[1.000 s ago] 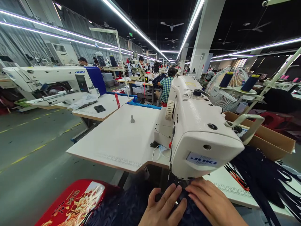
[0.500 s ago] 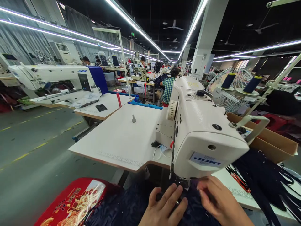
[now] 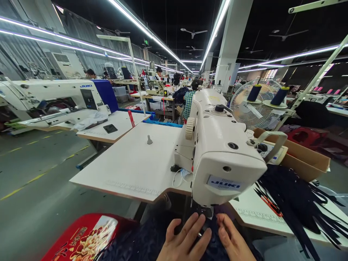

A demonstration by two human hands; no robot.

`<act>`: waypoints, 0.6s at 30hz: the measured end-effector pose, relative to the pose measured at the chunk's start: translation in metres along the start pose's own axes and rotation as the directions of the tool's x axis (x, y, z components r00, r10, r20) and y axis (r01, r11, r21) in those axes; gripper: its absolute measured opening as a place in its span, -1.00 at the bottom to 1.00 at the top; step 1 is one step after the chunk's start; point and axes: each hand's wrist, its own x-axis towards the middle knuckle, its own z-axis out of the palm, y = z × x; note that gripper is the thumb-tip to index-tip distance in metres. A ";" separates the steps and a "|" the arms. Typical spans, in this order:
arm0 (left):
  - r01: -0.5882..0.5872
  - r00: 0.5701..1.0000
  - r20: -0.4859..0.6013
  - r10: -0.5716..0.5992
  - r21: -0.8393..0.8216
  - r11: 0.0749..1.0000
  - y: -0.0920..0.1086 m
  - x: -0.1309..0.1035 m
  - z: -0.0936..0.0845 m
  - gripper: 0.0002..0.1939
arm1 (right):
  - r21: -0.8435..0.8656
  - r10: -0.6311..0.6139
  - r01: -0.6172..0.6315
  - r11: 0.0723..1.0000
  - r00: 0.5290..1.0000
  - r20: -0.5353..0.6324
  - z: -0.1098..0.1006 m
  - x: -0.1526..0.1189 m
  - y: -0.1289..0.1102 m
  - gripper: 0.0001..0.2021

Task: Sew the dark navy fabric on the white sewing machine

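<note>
The needle area is hidden under the head of the white sewing machine [image 3: 217,152], so what sits btwn the fingers there can't be made out. Both wrists are cut off by the bottom edge. The left hand [image 3: 185,241] lies flat on the dark blue fabric [image 3: 141,243], fingers spread and extended, pressing rather than gripping. The right hand [image 3: 233,243] rests on the same fabric just beside it, fingers fairly straight and close together; whether it pinches anything can't be told. The fabric lies at the bottom centre, right below the machine head, partly off-frame, next to a red printed item [image 3: 84,235] cut off at the lower left. Dark strips [image 3: 293,199] trail over the table [image 3: 136,163] at right, w/ a cardboard box [image 3: 304,159] behind. Vs. half a sec ago: the right hand has dropped lower and nearer the left, fingers less curled; the left has barely shifted.
</note>
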 end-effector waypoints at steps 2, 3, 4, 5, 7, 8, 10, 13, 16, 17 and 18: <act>-0.006 1.000 0.016 0.006 0.006 1.000 -0.001 0.001 -0.002 -0.73 | 0.075 -0.008 0.006 0.997 1.000 0.018 0.003 0.002 0.007 -0.50; -0.007 1.000 0.017 0.007 0.013 1.000 -0.001 0.001 -0.004 -0.73 | 0.103 -0.004 0.003 0.995 1.000 0.005 0.004 0.004 0.008 -0.53; -0.017 0.999 0.029 0.016 0.024 1.000 -0.001 0.002 -0.006 -0.72 | 0.121 0.002 -0.001 0.993 1.000 -0.010 0.003 0.004 0.007 -0.56; -0.028 0.999 0.047 0.026 0.035 0.999 -0.001 0.003 -0.008 -0.71 | 0.129 0.008 -0.005 0.992 1.000 -0.021 0.002 0.005 0.005 -0.60; -0.056 0.996 0.078 0.050 0.070 0.996 -0.001 0.004 -0.011 -0.68 | 0.125 0.006 -0.002 0.992 0.999 -0.036 -0.002 0.005 -0.003 -0.67; -0.074 0.993 0.096 0.065 0.095 0.993 0.000 0.004 -0.013 -0.67 | 0.121 0.000 0.005 0.993 0.999 -0.035 -0.004 0.006 -0.009 -0.69; -0.080 0.995 0.075 0.070 0.141 0.987 0.003 0.005 -0.014 -0.68 | 0.113 -0.013 0.015 0.993 1.000 -0.018 -0.006 0.006 -0.020 -0.71; -0.059 0.998 0.039 0.053 0.161 0.985 0.007 0.007 -0.014 -0.70 | 0.101 -0.012 0.015 0.995 1.000 -0.023 -0.005 0.008 -0.033 -0.70; -0.042 0.999 0.039 0.037 0.134 0.990 0.006 0.010 -0.015 -0.69 | 0.075 -0.022 0.023 0.997 1.000 -0.023 -0.001 0.010 -0.040 -0.70; -0.051 0.998 0.040 0.046 0.125 0.991 0.004 0.011 -0.016 -0.70 | 0.064 -0.034 0.036 0.997 0.999 -0.023 0.000 0.010 -0.041 -0.71; -0.070 0.997 0.034 0.066 0.118 0.990 0.002 0.012 -0.016 -0.71 | 0.052 -0.050 0.051 0.997 0.998 -0.024 0.001 0.011 -0.041 -0.72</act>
